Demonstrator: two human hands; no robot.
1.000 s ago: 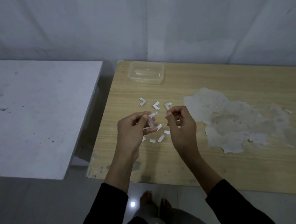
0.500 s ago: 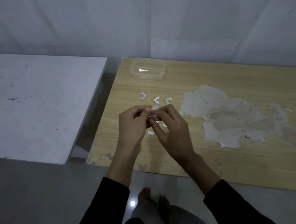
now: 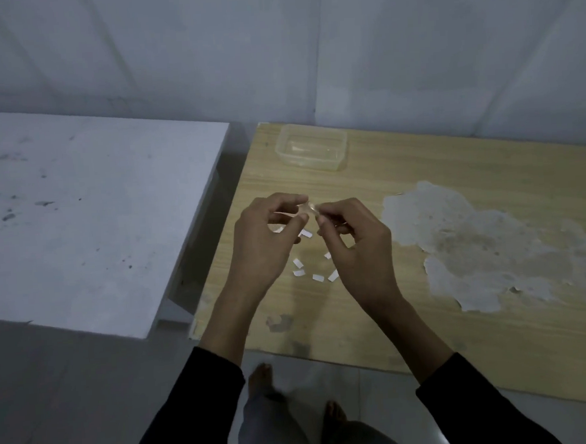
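Since a second ago my hands have closed the gap between them: my left hand (image 3: 264, 247) and my right hand (image 3: 358, 248) now meet above the pale wooden table (image 3: 429, 337), and the white angle pieces beyond them are hidden behind my knuckles.

Head view: the small clear glossy plastic piece (image 3: 308, 208) is held off the table between the two hands. My left thumb and forefinger pinch one side and my right thumb and forefinger the other, with the remaining fingers curled loosely under. It is too small and dim to tell just what it is.

To do this well, I judge I should keep both pinches close together, work from the fingertips, and stay over the table in case it slips.

- **Six o'clock from my hands:** the small white rectangular strips (image 3: 318, 277), lying loose.
- **Twelve o'clock:** the clear rectangular plastic tub (image 3: 311, 159), well apart.
- **Three o'clock:** the grey patch of peeled veneer (image 3: 475, 245).
- **Nine o'clock:** the white speckled tabletop (image 3: 78, 217).

Nothing lies between my hands and the tub
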